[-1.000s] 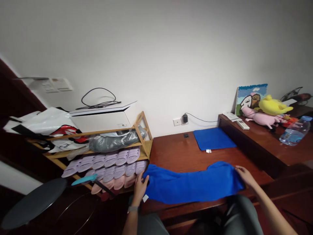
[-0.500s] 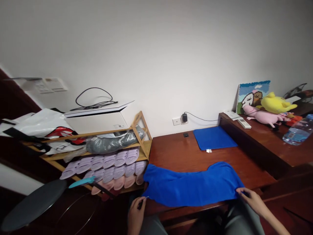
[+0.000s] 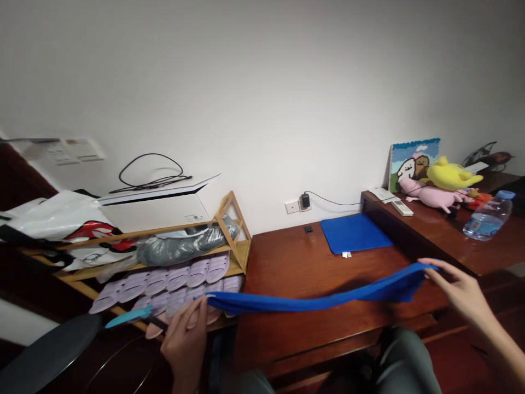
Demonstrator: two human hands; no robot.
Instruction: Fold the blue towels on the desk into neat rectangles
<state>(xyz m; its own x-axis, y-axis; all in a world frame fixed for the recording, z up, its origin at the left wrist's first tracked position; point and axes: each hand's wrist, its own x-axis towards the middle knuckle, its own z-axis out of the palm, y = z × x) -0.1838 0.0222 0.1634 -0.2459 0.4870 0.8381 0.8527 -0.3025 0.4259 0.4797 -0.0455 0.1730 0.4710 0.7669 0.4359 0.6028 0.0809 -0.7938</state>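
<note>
A blue cloth [image 3: 311,302] is stretched between my hands above the reddish-brown desk [image 3: 283,339], seen nearly edge-on and sagging a little in the middle. My left hand [image 3: 187,334] pinches its left corner, where a pale tag-like bit shows at the fingertips. On the other side my right hand [image 3: 455,287] grips the right corner between thumb and fingers, and the cloth hangs lower there. Farther back, a second blue cloth [image 3: 355,233], folded flat with white tags at its front edge, lies on the desk.
A wooden rack [image 3: 240,241] at left holds lilac slippers [image 3: 180,276] and a white box [image 3: 159,210]. On the raised ledge at right are a water bottle [image 3: 488,219], plush toys [image 3: 451,175] and a remote [image 3: 402,208]. A charger [image 3: 305,200] sits in the wall socket.
Both hands have lifted the blue cloth off the desk and moved apart, pulling it into a taut, narrow band. The folded cloth stays in place; the view has shifted slightly.
</note>
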